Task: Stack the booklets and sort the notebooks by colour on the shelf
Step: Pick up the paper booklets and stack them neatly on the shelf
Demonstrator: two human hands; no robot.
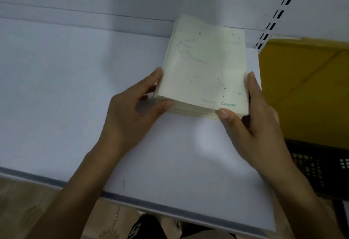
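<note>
The white shelf runs back to a pale wall, with a yellow box and a black crate beside its right end. Our stack of cream booklets lies towards the back right. Our left hand and right hand clasp its near corners, fingers curled round the sides. The booklets look stacked. We see no notebooks, so we judge the colour sorting is not yet done.

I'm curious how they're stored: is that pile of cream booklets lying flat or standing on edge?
Lying flat: the booklet pile rests cover-up on the shelf, page edges visible; left hand and right hand grip its sides.
</note>
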